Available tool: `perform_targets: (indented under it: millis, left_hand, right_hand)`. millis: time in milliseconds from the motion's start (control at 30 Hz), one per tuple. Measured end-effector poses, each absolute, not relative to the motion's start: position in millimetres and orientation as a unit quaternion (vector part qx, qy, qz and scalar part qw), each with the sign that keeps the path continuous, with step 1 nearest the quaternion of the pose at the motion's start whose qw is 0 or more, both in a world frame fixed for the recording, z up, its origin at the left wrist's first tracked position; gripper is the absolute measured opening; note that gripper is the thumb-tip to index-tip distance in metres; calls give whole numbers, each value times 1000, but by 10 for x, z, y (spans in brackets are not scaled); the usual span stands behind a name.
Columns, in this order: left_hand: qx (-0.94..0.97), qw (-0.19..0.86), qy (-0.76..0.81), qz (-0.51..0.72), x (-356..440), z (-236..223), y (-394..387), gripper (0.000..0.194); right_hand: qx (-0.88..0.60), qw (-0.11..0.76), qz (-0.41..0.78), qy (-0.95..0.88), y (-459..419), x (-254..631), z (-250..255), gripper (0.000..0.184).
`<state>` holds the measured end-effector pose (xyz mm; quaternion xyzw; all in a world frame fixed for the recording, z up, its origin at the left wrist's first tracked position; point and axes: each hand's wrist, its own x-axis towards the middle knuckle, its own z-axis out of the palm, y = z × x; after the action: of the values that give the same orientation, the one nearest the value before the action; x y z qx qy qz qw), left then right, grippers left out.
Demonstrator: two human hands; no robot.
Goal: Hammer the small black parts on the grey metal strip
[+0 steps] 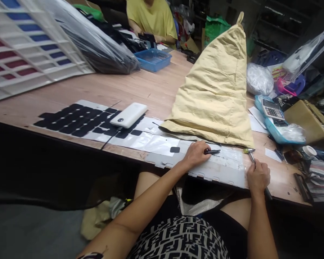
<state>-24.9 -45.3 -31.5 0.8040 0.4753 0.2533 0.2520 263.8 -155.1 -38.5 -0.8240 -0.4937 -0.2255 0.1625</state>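
My left hand [196, 154] is closed on a slim black piece [214, 151] that sticks out to the right of its fingertips; its exact kind is hard to make out. It rests over a pale board [218, 169] at the table's front edge. Wrapped round the handle of a small hammer [252, 157], my right hand [259, 176] is at the board's right end, the metal head pointing away from me. One small black rounded patch [175, 149] lies left of my left hand. Farther left, rows of black patches [75, 120] cover white sheets.
A white power bank [131, 114] with a cable sits on the patches. Yellow cloth [213, 90] rises beyond my hands. At right are a calculator [272, 108] in a blue tray and a cardboard box [310, 120]. A blue basket [153, 60] stands before a person in yellow [153, 18].
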Motion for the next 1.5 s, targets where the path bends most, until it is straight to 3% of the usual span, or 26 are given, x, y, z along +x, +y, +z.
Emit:
perform_targets:
  millis: [300, 533, 667, 1033, 1500]
  left_hand:
    - [804, 289, 455, 249, -196, -437, -388, 22]
    - [805, 297, 447, 253, -203, -437, -385, 18]
    - [802, 310, 440, 260, -202, -441, -384, 16]
    - [813, 310, 425, 251, -202, -383, -334, 10]
    - [811, 308, 423, 263, -190, -446, -324, 17]
  right_hand:
    - [-849, 173, -131, -482, -1582, 2584, -239, 33]
    - [-763, 352, 8, -543, -1814, 2134, -2, 37]
    - [-686, 385, 104, -608, -1848, 1732, 79, 36]
    - [-633, 329, 27, -700, -1745, 1473, -96, 39]
    - [-666, 356, 2, -655, -1743, 1700, -134, 36]
